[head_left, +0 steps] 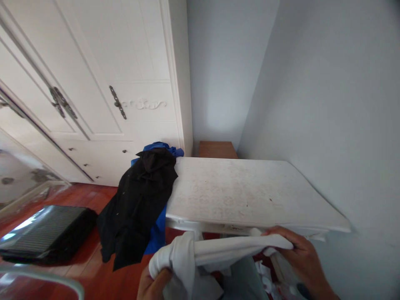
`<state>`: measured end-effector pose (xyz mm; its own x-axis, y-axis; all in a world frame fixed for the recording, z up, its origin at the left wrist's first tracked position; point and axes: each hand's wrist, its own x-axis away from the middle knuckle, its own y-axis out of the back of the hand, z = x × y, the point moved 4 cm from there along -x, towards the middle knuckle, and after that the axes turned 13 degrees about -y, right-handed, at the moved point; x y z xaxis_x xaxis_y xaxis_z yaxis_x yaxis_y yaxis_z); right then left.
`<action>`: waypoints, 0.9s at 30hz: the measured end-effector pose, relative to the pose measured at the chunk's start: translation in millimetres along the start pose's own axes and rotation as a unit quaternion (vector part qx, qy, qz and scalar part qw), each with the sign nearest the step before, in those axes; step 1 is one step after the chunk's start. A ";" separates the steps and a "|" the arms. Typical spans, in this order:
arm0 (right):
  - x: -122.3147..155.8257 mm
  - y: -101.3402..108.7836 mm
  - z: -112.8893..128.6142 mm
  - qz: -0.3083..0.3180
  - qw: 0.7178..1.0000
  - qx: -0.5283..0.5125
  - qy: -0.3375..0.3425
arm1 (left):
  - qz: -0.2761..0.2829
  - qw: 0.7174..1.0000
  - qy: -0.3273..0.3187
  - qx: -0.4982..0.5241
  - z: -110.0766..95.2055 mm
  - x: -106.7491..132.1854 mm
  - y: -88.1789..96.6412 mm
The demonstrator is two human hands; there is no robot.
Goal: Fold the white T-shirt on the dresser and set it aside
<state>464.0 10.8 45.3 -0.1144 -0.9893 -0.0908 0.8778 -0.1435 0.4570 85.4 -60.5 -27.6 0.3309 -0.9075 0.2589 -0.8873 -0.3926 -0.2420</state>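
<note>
A white garment (200,256) stretches between both of my hands just below the front edge of a white table (250,191). My left hand (153,285) is closed on its bunched left end near the bottom of the view. At the right, my right hand (300,258) pinches the other end, fingers wrapped over the cloth. The garment hangs in folds under both hands.
A black garment (137,208) over a blue one (159,233) hangs off the table's left end. A white wardrobe (93,83) stands behind at the left, a black suitcase (46,233) lies on the red wood floor, and a grey wall (328,104) runs along the right.
</note>
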 end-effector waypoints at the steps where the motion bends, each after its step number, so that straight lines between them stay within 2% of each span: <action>1: -1.3 6.9 8.2 -0.017 0.999 0.017 0.021 | 0.001 1.000 0.001 -0.002 -2.2 -1.4 -2.7; 4: -7.3 26.0 32.4 -0.073 0.992 0.069 0.070 | -0.004 1.000 -0.024 -0.015 -7.9 -3.7 -11.8; 7: -14.9 43.4 58.5 -0.143 0.981 0.100 0.090 | 0.020 0.998 -0.045 -0.028 -8.1 -6.3 -17.3; 9: -22.2 49.5 78.4 -0.143 0.980 0.114 0.083 | 0.047 0.998 -0.039 -0.026 -3.9 -10.3 -17.0; 11: -32.0 49.5 99.2 -0.086 0.988 0.113 0.066 | 0.062 0.997 -0.028 -0.023 3.6 -15.6 -14.2; 13: -42.0 45.7 118.3 -0.006 0.995 0.088 0.040 | 0.046 0.998 -0.037 -0.032 12.7 -20.3 -10.2; 16: -51.9 38.1 140.0 0.093 0.995 0.027 -0.003 | 0.032 0.991 -0.108 -0.072 25.0 -20.0 -10.9; 18: -53.0 32.9 149.3 0.142 0.989 -0.012 -0.029 | 0.062 0.978 -0.163 -0.112 30.9 -14.1 -18.0; 20: -50.7 28.9 154.6 0.171 0.982 -0.053 -0.058 | 0.111 0.958 -0.198 -0.177 34.6 -7.0 -27.9; 22: -47.5 26.6 156.2 0.183 0.973 -0.103 -0.096 | 0.153 0.924 -0.226 -0.268 34.8 -1.5 -38.7; 27: -48.4 25.3 152.4 0.184 0.935 -0.247 -0.177 | 0.170 0.802 -0.365 -0.441 20.6 8.5 -76.2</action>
<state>420.9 50.8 196.2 0.1674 -0.9292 0.3296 0.9857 0.1518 -0.0726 162.4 -41.3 -26.2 -0.1639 -0.9116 -0.3770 -0.7413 -0.1383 0.6568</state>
